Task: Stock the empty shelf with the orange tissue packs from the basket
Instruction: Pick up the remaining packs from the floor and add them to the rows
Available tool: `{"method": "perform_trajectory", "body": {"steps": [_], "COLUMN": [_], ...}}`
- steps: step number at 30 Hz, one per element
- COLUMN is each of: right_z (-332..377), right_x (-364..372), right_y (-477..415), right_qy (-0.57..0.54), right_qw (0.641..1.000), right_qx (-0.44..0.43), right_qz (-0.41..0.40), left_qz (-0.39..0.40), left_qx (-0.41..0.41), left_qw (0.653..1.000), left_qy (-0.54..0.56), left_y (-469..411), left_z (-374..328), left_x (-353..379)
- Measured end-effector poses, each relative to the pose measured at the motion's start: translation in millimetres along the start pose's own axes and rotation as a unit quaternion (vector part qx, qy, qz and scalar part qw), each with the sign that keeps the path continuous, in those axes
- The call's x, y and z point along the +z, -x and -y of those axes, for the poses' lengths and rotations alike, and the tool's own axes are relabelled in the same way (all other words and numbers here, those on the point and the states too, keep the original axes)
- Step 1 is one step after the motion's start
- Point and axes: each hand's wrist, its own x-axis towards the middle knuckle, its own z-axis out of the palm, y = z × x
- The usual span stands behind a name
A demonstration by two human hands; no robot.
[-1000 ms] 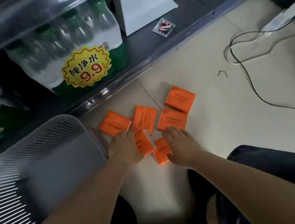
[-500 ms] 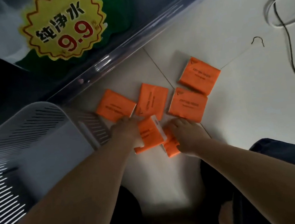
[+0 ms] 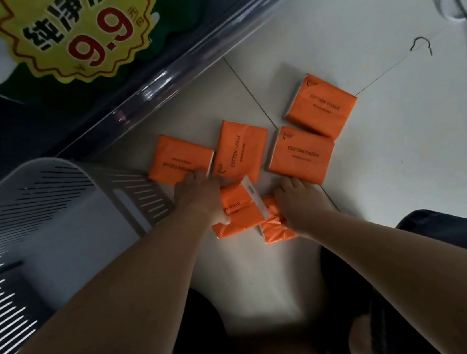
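Several orange tissue packs lie on the pale tiled floor in front of me. One pack (image 3: 178,157) sits by the basket, another (image 3: 241,148) beside it, and two more (image 3: 301,155) (image 3: 322,104) lie to the right. My left hand (image 3: 199,196) rests palm down on a nearer pack (image 3: 239,209), gripping its left side. My right hand (image 3: 302,203) lies over another pack (image 3: 275,228), fingers curled on it. The grey slotted basket (image 3: 58,201) lies tipped on its side at the left.
The dark shelf edge (image 3: 209,57) runs diagonally above the packs, with bottled water bearing a yellow 9.9 price sticker (image 3: 79,27) behind it. A black cable (image 3: 466,24) and a small wire hook (image 3: 420,42) lie on the floor at right. My knee (image 3: 456,235) is at lower right.
The camera has dropped closer to the floor, so the packs look larger. Both hands stay on the two nearest packs, the left one having closed further over its pack.
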Motion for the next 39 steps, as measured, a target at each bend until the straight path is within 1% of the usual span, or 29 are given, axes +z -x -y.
{"method": "perform_trajectory", "body": {"steps": [6, 9, 12, 18, 22, 27, 29, 33, 36, 39], "right_z": [-6, -10, -14, -30, -36, -28, -22, -6, 8, 21], "right_x": [-13, -27, -43, -87, -128, -183, -204, -241, -261, -276], "right_y": [2, 6, 14, 33, 48, 66, 73, 89, 103, 118], "right_qy": [-0.028, -0.060, -0.104, -0.114, -0.128, -0.140, -0.149, -0.165, -0.160, -0.166], "right_qw": [0.998, 0.995, 0.991, 0.989, 0.989, 0.990, 0.989, 0.985, 0.982, 0.977], "right_qx": [0.031, 0.053, 0.062, 0.083, 0.071, 0.018, 0.001, -0.046, -0.086, -0.122], "right_qz": [0.041, 0.056, 0.048, 0.050, 0.034, 0.009, -0.001, -0.025, -0.042, -0.059], "left_qz": [0.005, 0.008, 0.001, -0.039, -0.067, -0.098, -0.118, -0.149, -0.175, -0.190], "left_qx": [0.035, 0.024, 0.012, 0.011, -0.015, -0.036, -0.040, -0.060, -0.066, -0.047], "left_qw": [0.999, 0.999, 0.997, 0.986, 0.979, 0.964, 0.949, 0.907, 0.863, 0.808], "left_qy": [0.016, 0.029, 0.071, 0.164, 0.190, 0.246, 0.290, 0.389, 0.470, 0.555], "left_y": [11, 18, 29, 60, 86, 122, 137, 160, 176, 193], "left_z": [2, 1, 2, 8, 13, 21, 25, 33, 36, 35], "left_x": [-10, -16, -22, -40, -59, -87, -98, -120, -137, -151]}}
